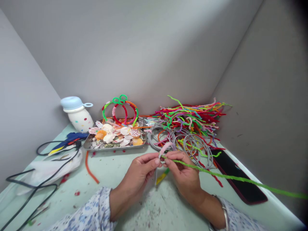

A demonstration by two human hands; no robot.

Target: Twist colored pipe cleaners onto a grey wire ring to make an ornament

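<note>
My left hand (144, 168) pinches a thin grey wire between thumb and fingertips, and part of the wire hangs below. Just above the fingertips a pale pink fuzzy wrap (166, 147) curves around the wire. My right hand (184, 173) is closed in a pinch on a bright green pipe cleaner (223, 175), right beside the left fingertips. Its long tail runs off past the right edge. Where green meets wire, the fingers partly hide it. Below the hands shows a yellow and green fuzzy length (163, 177); I cannot tell whether it joins the wire.
Behind the hands lie grey wire coils (192, 146) and a heap of coloured pipe cleaners (190, 117). A metal tray (115, 148) holds shells, with wrapped rings (120, 112) above. A bottle (80, 118), black cable (36, 186), plastic bag (69, 163) and dark flat case (243, 179) flank them.
</note>
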